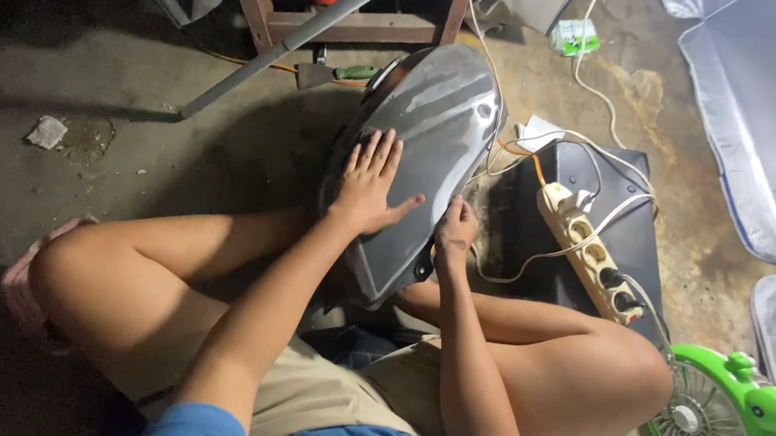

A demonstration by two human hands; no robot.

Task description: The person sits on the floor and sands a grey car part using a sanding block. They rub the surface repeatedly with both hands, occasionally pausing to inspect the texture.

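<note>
down on the floor, the left hand [369,186] lies flat, fingers spread, on a curved grey motorcycle panel [435,124] propped between the knees. the right hand [456,227] curls closed against the panel's right edge; whether it grips anything, i cannot tell.

Bare concrete floor [78,67] lies open across the left of the frame, crossed only by a slanting grey pipe [313,28] and a paper scrap [47,132]. Right of the grey curved panel [426,153] the way is crowded: a power strip [591,253], tangled white cords [587,74], and a green fan [730,428] at lower right. A wooden frame [354,24] blocks the top centre.
</note>
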